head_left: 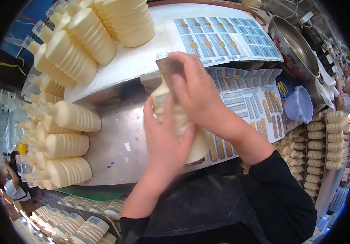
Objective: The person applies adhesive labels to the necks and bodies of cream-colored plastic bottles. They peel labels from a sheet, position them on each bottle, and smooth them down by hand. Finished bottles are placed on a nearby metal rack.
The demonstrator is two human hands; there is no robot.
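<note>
A cream ribbed bottle (199, 149) with a clear threaded neck leans in front of me over the metal worktop. My left hand (164, 140) wraps round its lower body, thumb on the right side. My right hand (197, 89) is over the bottle's upper part, its fingers closed on a flat grey-brown piece (167, 72) that lies along the neck and shoulder. A pale blue patch, like a label, shows on the bottle between the hands. Part of the bottle is hidden by my fingers, which are slightly blurred.
Several cream bottles (69, 124) lie stacked at the left; more stand on the white shelf (158, 36). Sheets of blue and gold labels (211, 34) lie at the back and right. A metal pan (297, 46) and a lilac bucket (298, 106) are at the far right.
</note>
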